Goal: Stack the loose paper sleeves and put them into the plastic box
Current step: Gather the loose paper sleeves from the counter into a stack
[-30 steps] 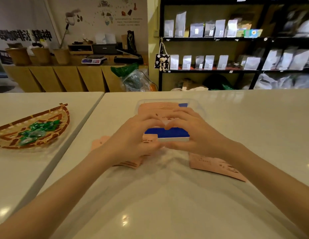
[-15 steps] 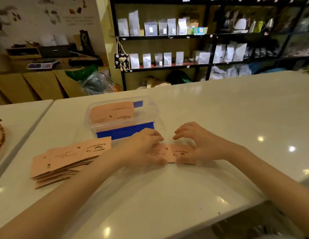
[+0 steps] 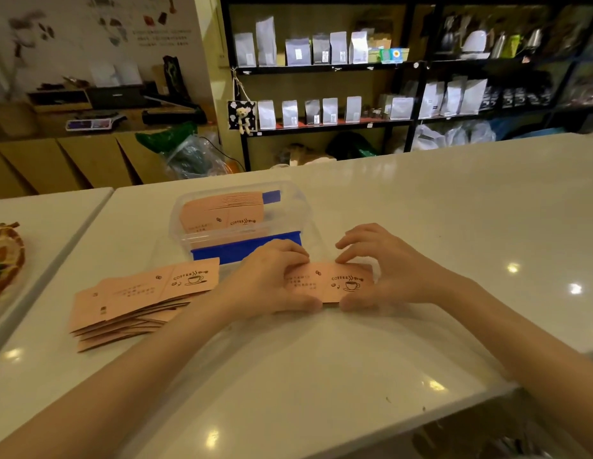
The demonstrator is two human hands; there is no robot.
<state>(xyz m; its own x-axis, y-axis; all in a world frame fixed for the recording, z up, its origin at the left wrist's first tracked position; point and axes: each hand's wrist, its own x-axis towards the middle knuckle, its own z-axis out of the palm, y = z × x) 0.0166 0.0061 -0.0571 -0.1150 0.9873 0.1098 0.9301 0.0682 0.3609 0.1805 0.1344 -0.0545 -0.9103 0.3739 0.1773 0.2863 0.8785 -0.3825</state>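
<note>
Paper sleeve (image 3: 328,283) flat on table (image 3: 421,207), pinched between both hands' fingers (image 3: 346,258)

A glossy white tabletop (image 3: 421,207) is carrying everything; a clear plastic box (image 3: 298,207) with a blue strip is sitting on it toward the far side; a fanned pile of pink paper sleeves (image 3: 136,299) is lying left of centre, just beside the box; a smaller stack of sleeves (image 3: 331,283) is resting nearer the middle; a second white tabletop (image 3: 39,220) is adjoining on the left, bearing a woven basket (image 3: 10,256).
</note>
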